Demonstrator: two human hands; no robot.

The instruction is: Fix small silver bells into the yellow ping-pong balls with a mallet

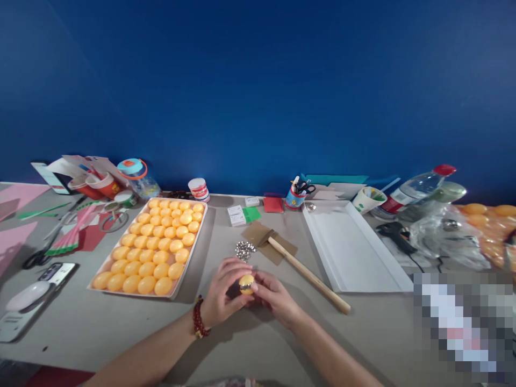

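Between my two hands is an orange ping-pong ball (246,281) with a silvery band across its middle; whether that is a slit or something in it, I cannot tell. My left hand (226,289), with a red bead bracelet at the wrist, curls around its left side. From the right, my right hand (277,296) pinches it with the thumb on its front. Just beyond my fingers lies a pile of small silver bells (244,249). A hammer (310,275) with a wooden handle rests to the right, its head on brown sandpaper (288,249). Many whole orange balls fill a shallow box (174,290) on the left.
A white tray (358,252) lies at the right, beside a glue gun (395,236) and bottles (419,188). Small white boxes (237,216), a red paper square (273,204) and a pen cup (295,199) stand behind. Scissors (36,259) and a phone (36,301) lie far left.
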